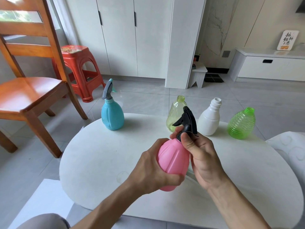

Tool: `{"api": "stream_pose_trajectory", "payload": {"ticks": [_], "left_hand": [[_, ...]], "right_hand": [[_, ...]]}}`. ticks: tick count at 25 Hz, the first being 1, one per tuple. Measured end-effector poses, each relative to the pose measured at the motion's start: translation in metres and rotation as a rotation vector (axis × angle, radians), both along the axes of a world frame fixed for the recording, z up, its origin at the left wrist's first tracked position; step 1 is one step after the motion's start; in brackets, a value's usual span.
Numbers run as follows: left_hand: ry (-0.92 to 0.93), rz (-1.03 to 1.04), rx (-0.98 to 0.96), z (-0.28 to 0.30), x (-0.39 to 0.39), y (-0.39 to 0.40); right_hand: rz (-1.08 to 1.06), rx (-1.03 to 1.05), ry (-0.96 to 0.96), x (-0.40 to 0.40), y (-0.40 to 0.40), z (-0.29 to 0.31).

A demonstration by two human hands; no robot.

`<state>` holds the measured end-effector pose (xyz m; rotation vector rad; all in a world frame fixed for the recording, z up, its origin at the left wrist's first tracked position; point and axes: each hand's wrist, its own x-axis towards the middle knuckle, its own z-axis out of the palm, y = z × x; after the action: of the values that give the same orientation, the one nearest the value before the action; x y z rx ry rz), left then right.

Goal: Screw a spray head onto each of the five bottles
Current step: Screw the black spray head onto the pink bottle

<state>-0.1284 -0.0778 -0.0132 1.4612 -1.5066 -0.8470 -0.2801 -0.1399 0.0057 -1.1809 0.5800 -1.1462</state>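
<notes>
My left hand (153, 169) grips the body of a pink bottle (173, 161), held tilted above the white table (99, 156). A black spray head (188, 123) sits on the pink bottle's neck, and my right hand (199, 156) pinches its collar with thumb and fingers. At the table's far edge a blue bottle (112, 115) stands upright with a grey spray head (107, 90) on it. To its right stand a pale yellow-green bottle (173, 113), a white bottle (209, 120) and a ribbed green bottle (241, 124), all three with open necks.
A wooden chair (29, 90) stands at the left, with a red plastic stool (80, 70) behind it. White cabinets line the back wall. A white patterned cushion or seat (290, 149) lies at the table's right edge.
</notes>
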Motion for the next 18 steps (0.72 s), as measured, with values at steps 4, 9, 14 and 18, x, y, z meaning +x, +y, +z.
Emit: {"api": "stream_pose_trajectory", "payload": {"ticks": [4,9,14,18], "left_hand": [[-0.020,-0.005,0.020,0.000,-0.002,-0.004],[-0.298,0.209,-0.161,-0.009,-0.011,-0.005],[-0.126,0.465,-0.087,0.001,0.027,-0.042],[-0.059,0.556,-0.091,0.005,0.056,-0.087]], "right_hand": [[-0.134,-0.026,0.051,0.000,0.004,-0.002],[-0.179,-0.090,0.172,0.015,0.005,0.000],[-0.073,-0.038,0.553,0.014,0.002,-0.005],[-0.117,-0.023,0.607,-0.016,0.004,-0.008]]}}
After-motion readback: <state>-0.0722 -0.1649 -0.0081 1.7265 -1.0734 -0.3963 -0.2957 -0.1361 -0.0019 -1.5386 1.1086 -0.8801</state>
